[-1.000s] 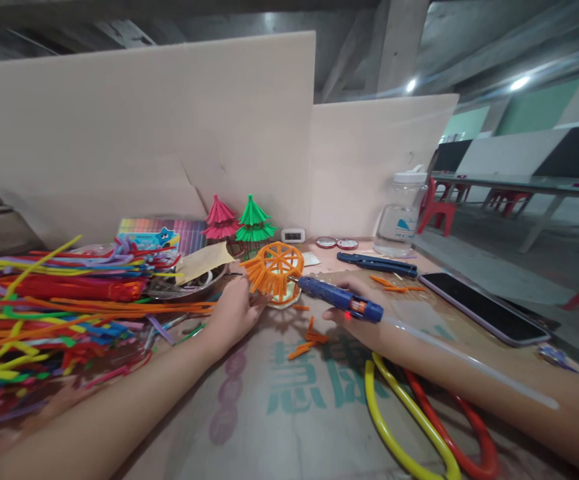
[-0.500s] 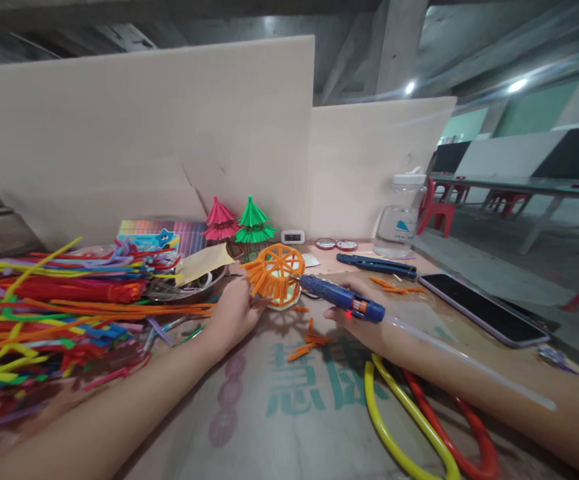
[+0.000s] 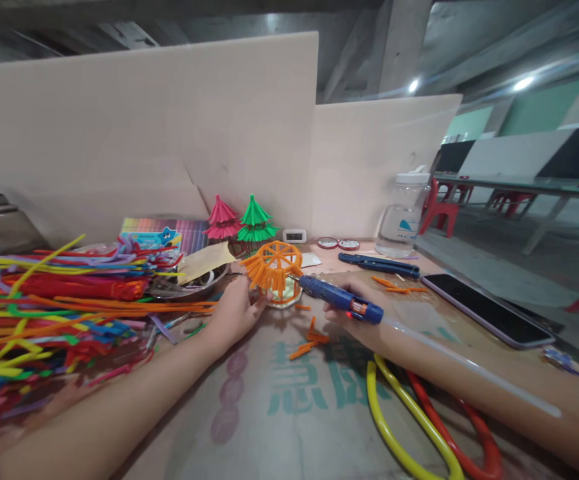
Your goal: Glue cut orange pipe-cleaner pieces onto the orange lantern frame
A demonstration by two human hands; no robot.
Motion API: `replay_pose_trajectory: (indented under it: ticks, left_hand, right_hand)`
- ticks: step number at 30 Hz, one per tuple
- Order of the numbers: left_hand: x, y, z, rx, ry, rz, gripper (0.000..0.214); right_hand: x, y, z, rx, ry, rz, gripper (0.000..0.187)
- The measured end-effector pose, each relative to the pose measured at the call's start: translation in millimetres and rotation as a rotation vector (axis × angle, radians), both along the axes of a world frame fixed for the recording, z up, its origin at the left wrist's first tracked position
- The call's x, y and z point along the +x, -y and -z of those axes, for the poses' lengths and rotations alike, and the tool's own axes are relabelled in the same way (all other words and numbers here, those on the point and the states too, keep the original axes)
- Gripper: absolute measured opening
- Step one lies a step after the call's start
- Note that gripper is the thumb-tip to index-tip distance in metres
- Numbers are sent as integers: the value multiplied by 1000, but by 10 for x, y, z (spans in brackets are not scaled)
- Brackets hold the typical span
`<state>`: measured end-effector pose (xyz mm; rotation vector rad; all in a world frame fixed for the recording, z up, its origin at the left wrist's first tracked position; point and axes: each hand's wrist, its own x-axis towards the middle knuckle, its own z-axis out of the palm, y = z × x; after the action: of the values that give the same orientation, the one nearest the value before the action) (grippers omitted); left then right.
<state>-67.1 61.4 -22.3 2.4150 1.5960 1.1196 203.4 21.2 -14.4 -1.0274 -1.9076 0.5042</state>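
My left hand is closed at the left side of a small orange pipe-cleaner pavilion. Its roof has a spoked ring on top and short strips sloping down, partly filled in; posts and a pale base show below. A blue glue gun is gripped in my right hand, nozzle at the right edge of the roof strips. From its back runs a long clear glue stick over my right forearm. Short orange pipe-cleaner pieces lie on the board between my hands.
Many coloured pipe cleaners are heaped on the left. Red and green pavilions stand behind. A blue cutter, a phone and a water bottle are on the right. Yellow-and-red-handled scissors lie in front.
The orange pavilion has tipped slightly, so more of its posts and pale base show under the roof. The glue gun's nozzle stays by the roof edge. The view has shifted slightly.
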Motion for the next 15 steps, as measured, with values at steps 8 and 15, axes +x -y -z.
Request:
replay_pose_trajectory:
  ticks: [8, 15]
  left_hand:
    - [-7, 0, -6, -12, -27, 34, 32]
    - [6, 3, -12, -11, -24, 14, 31]
  right_hand:
    - [-15, -12, 11, 2, -67, -8, 31]
    - [-7, -13, 32, -9, -37, 26, 31]
